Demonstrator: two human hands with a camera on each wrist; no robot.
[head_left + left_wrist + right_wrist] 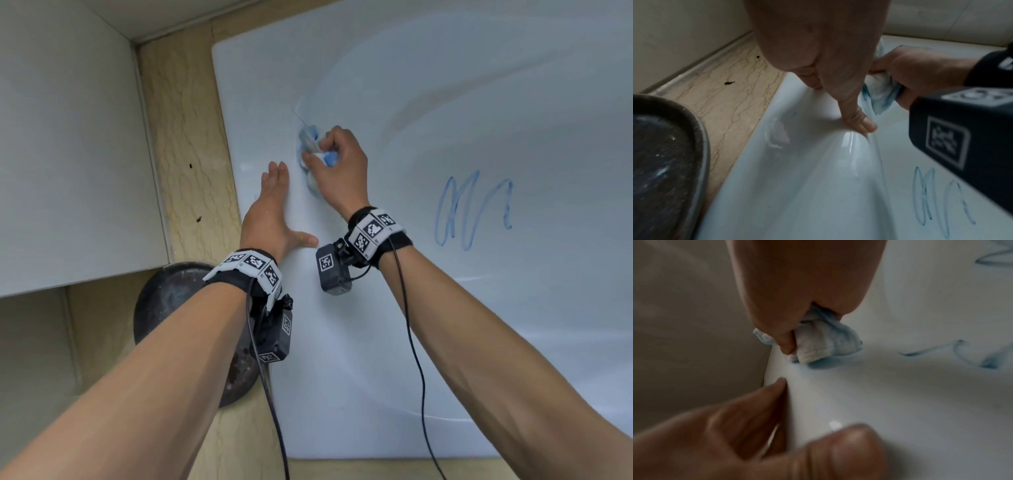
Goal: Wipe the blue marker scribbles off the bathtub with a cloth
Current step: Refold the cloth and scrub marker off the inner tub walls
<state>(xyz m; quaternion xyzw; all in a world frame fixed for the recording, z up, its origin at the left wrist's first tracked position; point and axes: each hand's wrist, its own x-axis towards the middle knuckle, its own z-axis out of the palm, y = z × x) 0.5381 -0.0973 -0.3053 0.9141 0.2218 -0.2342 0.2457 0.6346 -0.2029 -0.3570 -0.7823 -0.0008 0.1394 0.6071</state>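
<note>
My right hand (334, 161) grips a bunched white cloth (313, 147) stained blue and presses it on the bathtub's (445, 325) inner edge, just below the rim. The right wrist view shows the cloth (824, 344) on a pale blue smear (826, 364). My left hand (274, 205) lies flat on the tub rim with fingers straight and thumb spread, a little left of the cloth. A blue marker scribble (474, 210) sits on the tub's inner wall to the right of my right wrist, and the same scribble (937, 199) shows in the left wrist view.
A beige marble ledge (185, 144) runs along the tub's left side, with two small dark specks on it. A round dark basin (185, 325) stands on the ledge under my left forearm. White wall panels (68, 147) rise at the left. Cables hang from both wrist cameras.
</note>
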